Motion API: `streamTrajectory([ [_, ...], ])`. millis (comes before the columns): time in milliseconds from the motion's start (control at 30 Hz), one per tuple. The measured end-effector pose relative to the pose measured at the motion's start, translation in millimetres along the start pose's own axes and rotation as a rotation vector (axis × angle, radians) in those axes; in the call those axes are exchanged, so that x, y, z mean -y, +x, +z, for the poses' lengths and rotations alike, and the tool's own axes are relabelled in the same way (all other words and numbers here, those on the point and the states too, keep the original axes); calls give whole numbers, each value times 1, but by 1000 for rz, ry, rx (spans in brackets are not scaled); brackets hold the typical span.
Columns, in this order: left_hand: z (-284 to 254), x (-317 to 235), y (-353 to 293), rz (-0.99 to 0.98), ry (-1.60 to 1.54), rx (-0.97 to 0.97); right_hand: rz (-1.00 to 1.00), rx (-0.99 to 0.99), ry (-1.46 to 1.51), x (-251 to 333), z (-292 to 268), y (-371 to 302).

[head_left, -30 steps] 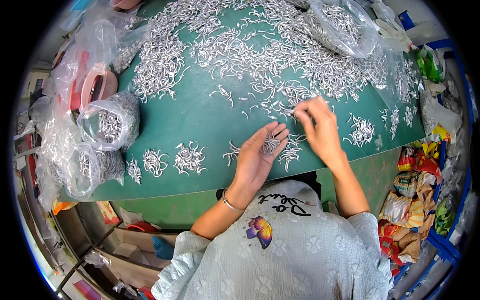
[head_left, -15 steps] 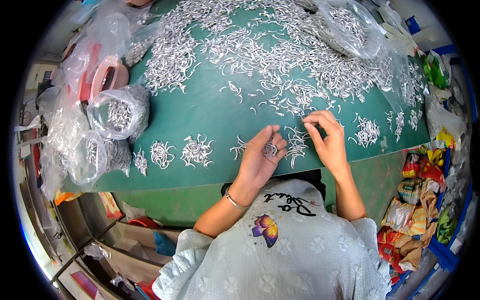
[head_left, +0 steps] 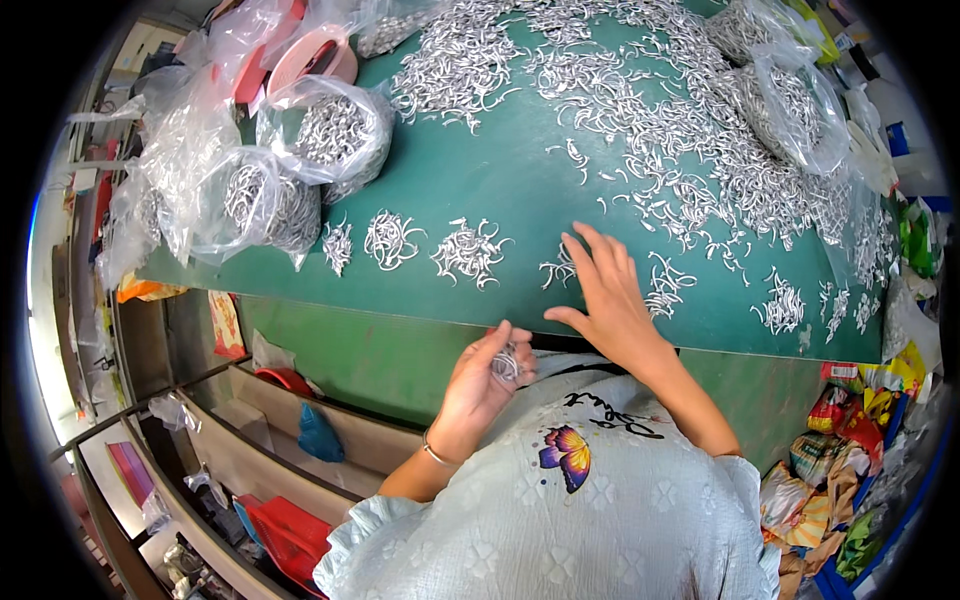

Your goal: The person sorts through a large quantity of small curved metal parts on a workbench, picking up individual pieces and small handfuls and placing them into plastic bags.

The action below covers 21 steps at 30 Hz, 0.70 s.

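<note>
My left hand (head_left: 476, 392) is curled closed around several small curved silvery metal pieces (head_left: 506, 363), just in front of the table's edge. Fingers spread and nothing visible in them, my right hand (head_left: 614, 302) reaches over the green table (head_left: 440, 180). Beside its fingertips lies a small pile of the same pieces (head_left: 560, 267), partly hidden by the hand. Another small pile (head_left: 667, 286) is just right of it. To the left, a larger pile (head_left: 470, 252), a rounder one (head_left: 393, 240) and a narrow one (head_left: 338, 247) form a row.
A wide spread of loose pieces (head_left: 690, 130) covers the far table. Open clear bags of pieces (head_left: 335, 135) stand at left beside a pink basin (head_left: 340, 50). Another bag (head_left: 795, 110) sits far right. Shelving (head_left: 350, 440) is below left; colourful packages (head_left: 835, 420) are at lower right.
My left hand has drawn back toward me, off the table, still holding its pieces. My right hand has moved left and its fingers have spread. The whole view has shifted.
</note>
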<state>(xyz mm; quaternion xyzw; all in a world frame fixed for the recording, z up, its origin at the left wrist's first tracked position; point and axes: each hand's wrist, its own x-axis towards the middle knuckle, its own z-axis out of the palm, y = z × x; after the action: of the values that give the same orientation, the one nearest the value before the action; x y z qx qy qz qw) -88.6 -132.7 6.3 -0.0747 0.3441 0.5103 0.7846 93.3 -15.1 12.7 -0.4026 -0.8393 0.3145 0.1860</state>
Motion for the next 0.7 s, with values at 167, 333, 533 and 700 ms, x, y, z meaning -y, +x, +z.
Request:
streamTrajectory([
  [167,-32,18,37,-255,2,-110,-87,31,-155,4,28,1],
  [333,-72,24,72,-364,-405,389,-241,229,-102,9,31,-26],
  [533,-79,32,78,-390,-231,126,-426,347,83,20,34,-46],
  [700,-77,28,59,-199,-45,76,-361,159,273,27,35,-24],
])
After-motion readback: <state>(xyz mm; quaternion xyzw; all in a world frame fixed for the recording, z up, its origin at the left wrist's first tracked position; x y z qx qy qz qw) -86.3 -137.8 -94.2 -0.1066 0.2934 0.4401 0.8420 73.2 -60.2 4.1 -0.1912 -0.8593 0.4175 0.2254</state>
